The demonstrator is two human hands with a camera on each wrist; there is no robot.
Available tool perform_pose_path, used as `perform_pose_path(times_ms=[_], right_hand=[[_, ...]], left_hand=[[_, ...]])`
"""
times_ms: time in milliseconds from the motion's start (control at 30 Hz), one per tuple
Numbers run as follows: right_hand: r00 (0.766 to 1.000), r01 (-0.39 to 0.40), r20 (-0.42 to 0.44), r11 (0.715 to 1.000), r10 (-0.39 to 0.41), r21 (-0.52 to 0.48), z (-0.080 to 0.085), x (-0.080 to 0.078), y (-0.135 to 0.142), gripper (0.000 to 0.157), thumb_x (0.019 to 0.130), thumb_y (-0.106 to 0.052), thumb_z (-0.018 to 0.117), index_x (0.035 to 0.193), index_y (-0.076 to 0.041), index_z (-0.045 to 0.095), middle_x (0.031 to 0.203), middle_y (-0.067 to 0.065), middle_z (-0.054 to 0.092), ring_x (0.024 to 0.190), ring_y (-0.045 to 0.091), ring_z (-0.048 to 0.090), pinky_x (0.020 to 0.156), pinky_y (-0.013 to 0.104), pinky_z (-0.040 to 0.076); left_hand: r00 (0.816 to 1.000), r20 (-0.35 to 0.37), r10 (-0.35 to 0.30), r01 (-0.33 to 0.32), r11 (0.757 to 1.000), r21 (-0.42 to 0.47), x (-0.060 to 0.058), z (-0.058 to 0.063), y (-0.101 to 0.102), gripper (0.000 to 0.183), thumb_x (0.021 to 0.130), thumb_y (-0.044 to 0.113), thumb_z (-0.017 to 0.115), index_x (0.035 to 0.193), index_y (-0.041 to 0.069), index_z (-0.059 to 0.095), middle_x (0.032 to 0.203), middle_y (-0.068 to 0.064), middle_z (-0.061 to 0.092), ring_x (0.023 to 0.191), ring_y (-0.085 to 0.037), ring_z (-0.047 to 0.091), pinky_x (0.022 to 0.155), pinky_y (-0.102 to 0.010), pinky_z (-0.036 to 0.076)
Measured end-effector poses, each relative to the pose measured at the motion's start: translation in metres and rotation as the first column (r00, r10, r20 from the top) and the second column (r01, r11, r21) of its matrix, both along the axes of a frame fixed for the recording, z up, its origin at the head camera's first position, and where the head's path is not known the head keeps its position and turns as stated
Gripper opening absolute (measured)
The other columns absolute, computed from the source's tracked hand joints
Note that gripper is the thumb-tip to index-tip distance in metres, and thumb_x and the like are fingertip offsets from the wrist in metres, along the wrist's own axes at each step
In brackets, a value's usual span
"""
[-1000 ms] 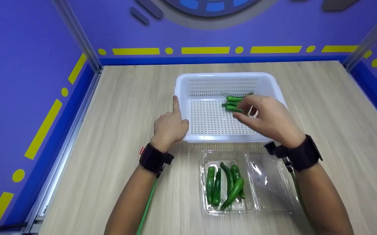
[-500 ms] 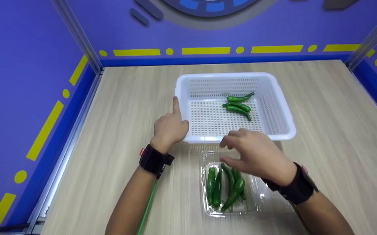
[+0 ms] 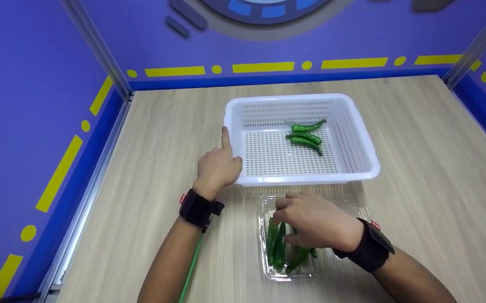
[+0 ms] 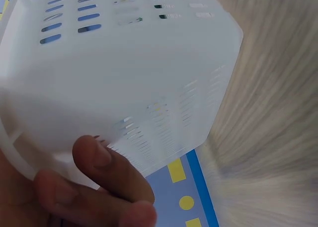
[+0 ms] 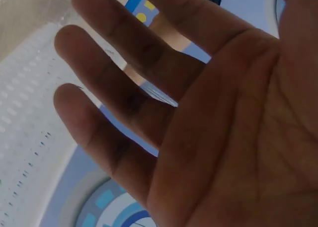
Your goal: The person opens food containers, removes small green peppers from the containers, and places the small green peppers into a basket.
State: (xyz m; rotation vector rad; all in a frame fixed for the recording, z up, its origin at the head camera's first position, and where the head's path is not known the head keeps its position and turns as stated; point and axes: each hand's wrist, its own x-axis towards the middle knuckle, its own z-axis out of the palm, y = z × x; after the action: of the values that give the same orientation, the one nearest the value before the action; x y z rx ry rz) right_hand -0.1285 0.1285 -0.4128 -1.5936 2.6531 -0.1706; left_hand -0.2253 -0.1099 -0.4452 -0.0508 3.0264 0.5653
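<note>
My left hand [image 3: 219, 166] grips the near left corner of a white plastic basket [image 3: 306, 179], its index finger stretched along the rim. In the left wrist view, curled fingers [image 4: 117, 172] lie against the basket's outer wall [image 4: 99, 83]. Over an opened clear plastic clamshell box [image 3: 278, 275] hovers my right hand [image 3: 316, 221], palm down. Its fingers [image 5: 114, 132] are spread and hold nothing in the right wrist view. Green chili peppers [image 3: 280, 248] lie in the box, some partly hidden under that hand. Inside the basket rest 3 more green chili peppers [image 3: 306, 141].
The wooden table [image 3: 163, 126] is bounded by a blue back wall [image 3: 268, 50] and a left side panel [image 3: 15, 126]. A green cable [image 3: 192, 265] trails from the left wristband. The box's lid is folded out to the right, mostly under the right hand and forearm.
My right hand has drawn back from above the basket's peppers to the clamshell box and come down over the peppers there. The left hand stays on the basket.
</note>
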Motion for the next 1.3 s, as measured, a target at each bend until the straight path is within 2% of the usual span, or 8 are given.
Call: perform_pose_path(times_ms=[167, 467, 600, 733, 967, 1300], right_hand=[[1.000, -0.003, 0.006, 1.000, 0.002, 0.023, -0.005, 0.001, -0.004, 0.021, 0.072, -0.019, 0.083, 0.092, -0.023, 0.077, 0.087, -0.007, 0.060, 0.085, 0.016, 0.058, 0.076, 0.035, 0.049], [0.999, 0.044, 0.004, 0.993, -0.045, 0.108, -0.017, 0.002, -0.011, 0.035, 0.065, -0.014, 0.079, 0.097, -0.027, 0.077, 0.093, -0.007, 0.064, 0.086, 0.016, 0.058, 0.065, 0.031, 0.039], [0.999, 0.044, -0.006, 0.988, -0.044, 0.147, -0.024, 0.002, -0.014, 0.038, 0.062, -0.019, 0.083, 0.097, -0.031, 0.076, 0.095, -0.009, 0.064, 0.085, 0.015, 0.058, 0.067, 0.031, 0.040], [1.000, 0.028, 0.001, 0.989, -0.028, 0.144, -0.029, -0.001, -0.014, 0.039, 0.060, -0.018, 0.084, 0.095, -0.034, 0.075, 0.095, -0.009, 0.061, 0.087, 0.014, 0.059, 0.072, 0.031, 0.044], [0.999, 0.030, 0.018, 0.993, -0.032, 0.113, -0.037, -0.007, -0.013, 0.043, 0.056, -0.004, 0.080, 0.093, -0.025, 0.073, 0.098, -0.005, 0.059, 0.090, 0.015, 0.059, 0.073, 0.034, 0.049], [0.999, 0.040, 0.029, 0.995, -0.043, 0.091, -0.044, -0.012, -0.013, 0.030, 0.066, 0.004, 0.070, 0.079, -0.023, 0.072, 0.085, -0.007, 0.059, 0.081, 0.016, 0.059, 0.070, 0.033, 0.051]], left_hand=[[1.000, -0.007, -0.010, 0.010, 1.000, -0.005, 0.000, -0.001, 0.000, 0.088, 0.095, 0.029, 0.046, 0.163, 0.002, -0.001, 0.071, -0.010, 0.064, 0.061, -0.024, 0.060, 0.052, -0.039, 0.040], [1.000, -0.001, 0.001, -0.001, 1.000, -0.009, 0.000, -0.001, -0.001, 0.088, 0.095, 0.031, 0.047, 0.164, 0.004, -0.002, 0.074, -0.011, 0.064, 0.065, -0.026, 0.062, 0.055, -0.040, 0.042], [1.000, 0.004, 0.002, -0.002, 1.000, -0.001, 0.000, -0.001, -0.001, 0.088, 0.095, 0.031, 0.047, 0.164, 0.004, -0.002, 0.074, -0.011, 0.064, 0.063, -0.026, 0.061, 0.053, -0.040, 0.042], [1.000, 0.012, 0.003, -0.003, 1.000, 0.004, 0.000, -0.001, -0.001, 0.089, 0.095, 0.032, 0.047, 0.164, 0.005, -0.003, 0.073, -0.010, 0.063, 0.062, -0.025, 0.061, 0.052, -0.039, 0.041], [1.000, 0.010, -0.001, 0.001, 1.000, 0.005, 0.000, 0.001, 0.000, 0.089, 0.096, 0.032, 0.048, 0.164, 0.005, -0.002, 0.072, -0.009, 0.063, 0.060, -0.024, 0.060, 0.051, -0.039, 0.041], [1.000, 0.002, -0.008, 0.008, 1.000, 0.002, 0.001, 0.000, -0.001, 0.088, 0.094, 0.029, 0.047, 0.163, 0.004, -0.003, 0.068, -0.009, 0.063, 0.056, -0.023, 0.057, 0.047, -0.038, 0.039]])
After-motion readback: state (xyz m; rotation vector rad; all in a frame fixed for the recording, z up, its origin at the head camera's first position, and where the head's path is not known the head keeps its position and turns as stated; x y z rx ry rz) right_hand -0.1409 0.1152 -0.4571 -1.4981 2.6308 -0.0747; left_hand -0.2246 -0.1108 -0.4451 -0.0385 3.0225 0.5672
